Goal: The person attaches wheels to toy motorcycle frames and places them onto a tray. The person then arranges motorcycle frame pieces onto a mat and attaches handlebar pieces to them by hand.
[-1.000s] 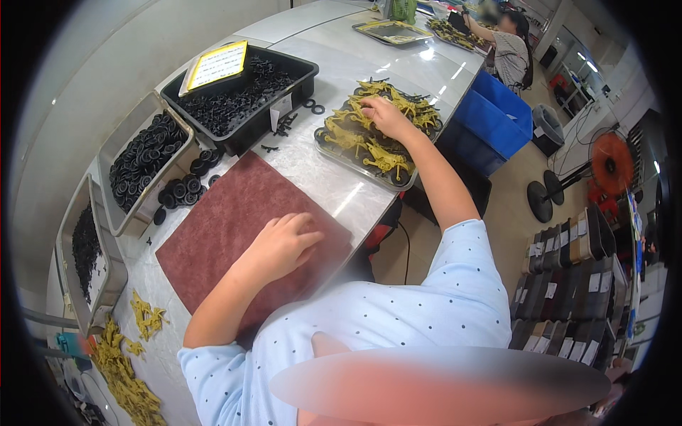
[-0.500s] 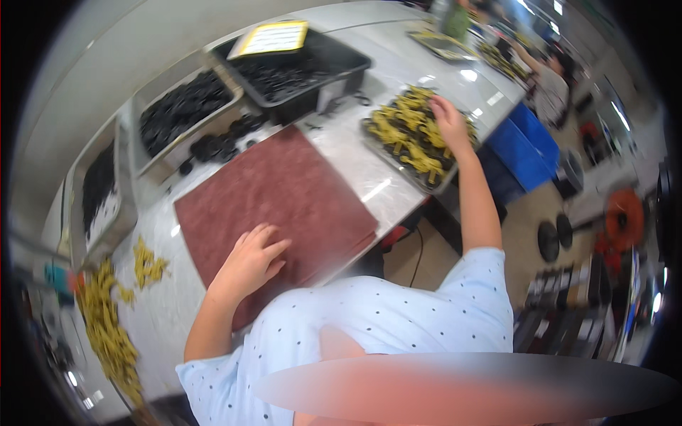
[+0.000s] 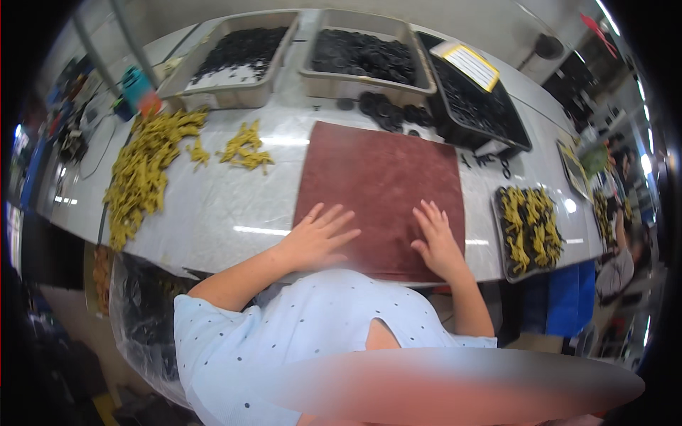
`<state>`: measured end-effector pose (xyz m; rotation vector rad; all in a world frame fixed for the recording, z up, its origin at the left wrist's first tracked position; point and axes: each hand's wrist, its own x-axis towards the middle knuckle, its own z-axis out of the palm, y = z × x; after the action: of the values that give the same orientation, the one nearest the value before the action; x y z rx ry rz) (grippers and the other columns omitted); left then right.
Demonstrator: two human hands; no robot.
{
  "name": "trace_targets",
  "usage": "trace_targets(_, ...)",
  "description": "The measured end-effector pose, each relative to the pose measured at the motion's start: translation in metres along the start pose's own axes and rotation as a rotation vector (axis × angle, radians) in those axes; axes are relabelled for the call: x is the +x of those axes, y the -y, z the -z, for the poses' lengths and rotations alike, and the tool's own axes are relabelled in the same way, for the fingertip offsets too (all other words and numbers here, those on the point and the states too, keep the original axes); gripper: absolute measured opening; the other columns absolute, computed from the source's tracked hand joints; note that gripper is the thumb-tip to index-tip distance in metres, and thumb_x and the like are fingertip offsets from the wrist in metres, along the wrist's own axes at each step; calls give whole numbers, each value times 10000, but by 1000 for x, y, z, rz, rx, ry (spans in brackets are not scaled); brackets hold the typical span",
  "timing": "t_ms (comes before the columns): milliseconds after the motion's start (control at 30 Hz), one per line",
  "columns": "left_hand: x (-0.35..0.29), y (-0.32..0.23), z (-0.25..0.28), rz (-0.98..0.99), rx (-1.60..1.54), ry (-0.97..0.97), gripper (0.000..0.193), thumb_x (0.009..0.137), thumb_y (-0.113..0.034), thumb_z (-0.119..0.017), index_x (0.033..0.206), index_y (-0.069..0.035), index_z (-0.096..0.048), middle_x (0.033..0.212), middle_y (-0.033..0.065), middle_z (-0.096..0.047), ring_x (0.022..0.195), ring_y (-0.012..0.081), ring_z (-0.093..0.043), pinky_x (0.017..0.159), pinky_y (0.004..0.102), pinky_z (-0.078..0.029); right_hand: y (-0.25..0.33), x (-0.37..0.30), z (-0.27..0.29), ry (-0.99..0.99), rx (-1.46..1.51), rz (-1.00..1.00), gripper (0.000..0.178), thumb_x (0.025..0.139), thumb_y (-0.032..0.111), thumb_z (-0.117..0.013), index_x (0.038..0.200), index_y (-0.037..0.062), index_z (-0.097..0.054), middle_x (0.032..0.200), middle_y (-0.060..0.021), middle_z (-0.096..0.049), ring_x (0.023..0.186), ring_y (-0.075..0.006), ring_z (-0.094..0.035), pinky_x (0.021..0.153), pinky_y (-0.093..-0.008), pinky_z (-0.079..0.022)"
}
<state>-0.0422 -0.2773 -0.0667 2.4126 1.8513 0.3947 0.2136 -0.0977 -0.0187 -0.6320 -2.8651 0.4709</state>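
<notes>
A dark red cloth (image 3: 383, 174) lies flat on the table in front of me. My left hand (image 3: 320, 238) is over its left edge, fingers spread, holding nothing. My right hand (image 3: 437, 241) is over the cloth's right side, also with fingers apart and nothing in it. Right of the cloth, a tray (image 3: 503, 241) carries rows of yellow pieces (image 3: 518, 227) on black parts. Several black round parts (image 3: 383, 110) lie loose just beyond the cloth's far edge.
Two pale bins (image 3: 366, 86) of black parts and a black bin (image 3: 472, 131) with a yellow-edged card (image 3: 465, 64) line the back. A big heap of yellow pieces (image 3: 145, 170) and a smaller pile (image 3: 245, 149) lie left. Someone (image 3: 616, 273) sits far right.
My right hand has left the tray of yellow pieces and come back over the cloth. My left hand's fingers have spread wider. The view has turned left.
</notes>
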Motion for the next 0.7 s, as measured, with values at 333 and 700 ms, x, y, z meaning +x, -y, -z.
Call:
trace_targets(333,-33,62,28,14,-82,-239,594,742,-228,-705,1283,-88,-504,1334,193,-453,1252,375,-427,1052,495,-325,20,0,-47,-12,-59,14,471,854,310,-604,1288,142,-537,1440,-111,-384,1356,-343,-291,1100,-559,-172)
trace_targets(700,-37,192,40,740,118,-95,753,794,-498,-640,1427,-209,-353,1493,186,-219,1383,418,-165,1070,645,-119,29,5,-45,-71,-8,-43,406,841,267,-615,1214,107,-598,1387,-110,-462,1337,-308,-351,1117,-508,-176)
